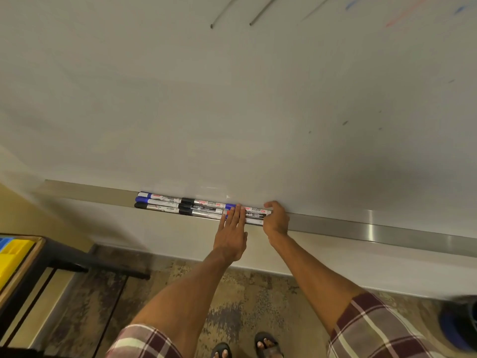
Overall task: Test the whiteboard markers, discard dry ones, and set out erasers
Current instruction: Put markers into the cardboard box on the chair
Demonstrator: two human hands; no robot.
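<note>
Several whiteboard markers (pixel 180 206) with blue and black caps lie in rows on the metal ledge (pixel 361 227) under the whiteboard (pixel 232 112). My left hand (pixel 232 232) lies flat, its straight fingers on the right-hand markers near a blue cap. My right hand (pixel 276 219) curls over the right ends of those markers, fingers bent at the board's lower edge. Grey, red and blue test strokes (pixel 255 16) mark the top of the board. No eraser is in view.
A dark-framed table (pixel 38 257) stands at the left, holding yellow and blue bins (pixel 13 254). A dark blue round container (pixel 462 324) sits at the lower right on the patterned floor. My sandalled feet show at the bottom edge.
</note>
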